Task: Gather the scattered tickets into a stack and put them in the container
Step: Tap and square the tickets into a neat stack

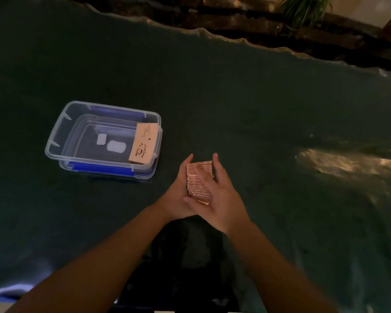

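Observation:
A fanned stack of pink tickets (199, 177) stands on edge on the dark green table, squeezed between both hands. My left hand (178, 195) cups its left side and my right hand (219, 195) presses against its right side, fingers over the top. To the left sits a clear plastic container (54, 141) with blue clips. Inside it, a stack of tan tickets with a coffee cup print (142, 144) leans against the right wall.
The dark green table (257, 109) stretches all around, with a wavy far edge. A glare patch lies at the right. A potted plant (303, 10) stands beyond the far edge. Two white labels show on the container's floor.

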